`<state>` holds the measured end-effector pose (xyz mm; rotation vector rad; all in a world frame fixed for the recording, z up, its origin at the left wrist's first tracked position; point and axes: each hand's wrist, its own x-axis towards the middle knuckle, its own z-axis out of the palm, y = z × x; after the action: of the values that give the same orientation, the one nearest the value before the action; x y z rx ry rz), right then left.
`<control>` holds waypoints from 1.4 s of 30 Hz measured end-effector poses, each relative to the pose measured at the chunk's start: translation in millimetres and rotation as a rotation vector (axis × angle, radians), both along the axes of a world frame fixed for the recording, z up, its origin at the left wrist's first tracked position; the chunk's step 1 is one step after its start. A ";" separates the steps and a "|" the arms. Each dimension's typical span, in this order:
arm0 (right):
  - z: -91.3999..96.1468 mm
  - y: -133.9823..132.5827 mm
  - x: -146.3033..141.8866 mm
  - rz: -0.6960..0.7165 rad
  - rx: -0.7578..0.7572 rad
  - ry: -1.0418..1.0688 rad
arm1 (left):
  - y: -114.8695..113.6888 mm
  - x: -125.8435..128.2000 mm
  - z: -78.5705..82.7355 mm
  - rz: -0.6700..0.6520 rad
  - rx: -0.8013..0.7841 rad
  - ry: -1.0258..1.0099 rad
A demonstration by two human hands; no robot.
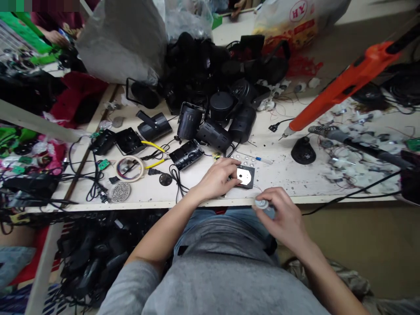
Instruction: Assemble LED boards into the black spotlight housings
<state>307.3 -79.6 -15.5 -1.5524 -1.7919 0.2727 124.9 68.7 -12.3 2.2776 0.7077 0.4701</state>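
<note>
My left hand [220, 177] grips the left edge of a small dark square plate [250, 183], which lies on the workbench near its front edge and has a shiny silvery piece [244, 176] on its face. Just past the bench edge, my right hand [284, 214] pinches a small whitish round part [261, 203] between thumb and fingers. A thin wire seems to run from that part toward the plate. Several small silvery pieces [246, 158] lie behind the plate, beside a thin blue-ended tool [259, 159].
An orange electric screwdriver [344, 87] hangs at right above a black cone-shaped piece [303, 151]. Many white parts with wires [354, 153] cover the right side. Black cylindrical housings [215, 134], a tape roll [129, 168], a dish of screws [120, 192] and yellow-handled pliers [154, 165] lie at left.
</note>
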 end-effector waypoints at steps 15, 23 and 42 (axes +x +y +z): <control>-6.2 68.6 12.9 0.118 -0.109 0.347 | -20.0 5.0 -20.5 0.190 0.102 -0.139; 5.7 74.5 17.5 0.266 -0.105 0.128 | -31.9 -7.6 -16.1 0.294 0.189 -0.220; 4.2 86.3 9.2 0.328 0.013 -0.071 | -38.4 -19.8 -23.6 0.100 0.569 -0.041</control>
<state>316.6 6.8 -11.2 -1.2684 -2.0986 0.3641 105.0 30.4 -35.9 2.7523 0.7364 0.8514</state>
